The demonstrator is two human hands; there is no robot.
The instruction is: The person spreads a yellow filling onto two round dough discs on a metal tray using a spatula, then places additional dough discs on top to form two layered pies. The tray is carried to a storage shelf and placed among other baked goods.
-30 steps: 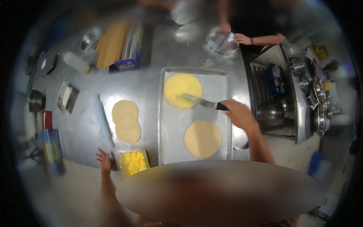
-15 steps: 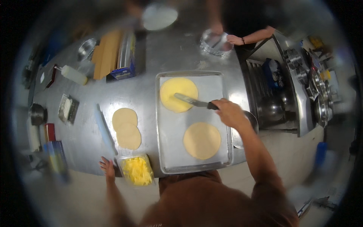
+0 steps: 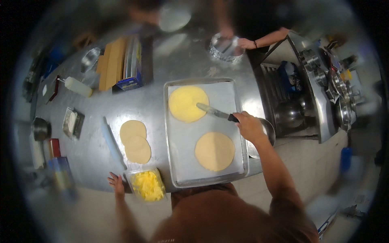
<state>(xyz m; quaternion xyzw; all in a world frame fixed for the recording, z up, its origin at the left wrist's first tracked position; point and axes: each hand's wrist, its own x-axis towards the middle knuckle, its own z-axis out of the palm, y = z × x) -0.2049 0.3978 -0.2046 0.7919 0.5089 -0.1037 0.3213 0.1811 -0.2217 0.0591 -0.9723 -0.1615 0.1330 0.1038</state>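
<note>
My right hand [image 3: 249, 126] grips the black handle of an offset spatula [image 3: 214, 111]. Its blade tip lies over the right part of a yellow-coated dough round [image 3: 186, 104]. A plain dough round [image 3: 214, 151] lies nearer to me on the same paper-lined sheet pan [image 3: 172, 170]. My left hand [image 3: 116, 183] hovers at the table's front edge with fingers spread, holding nothing. Beside it stands a clear tub [image 3: 161, 184] of soft yellow spread [image 3: 146, 185]. Two overlapping dough rounds [image 3: 136, 141] rest on the metal table, left of the pan.
A pale blue rolling pin [image 3: 112, 141] lies left of the dough. Farther back are a squeeze bottle [image 3: 78, 86], a small metal tin [image 3: 72, 122] and an open foil box [image 3: 129, 67]. Across the table, another person's hands hold a round foil-wrapped pan [image 3: 225, 48]. Metal pans [image 3: 344, 109] fill the right-hand side.
My right hand and the spatula have shifted slightly right, drawing the blade from the middle of the yellow coating toward its right side. My left hand stays spread beside the tub.
</note>
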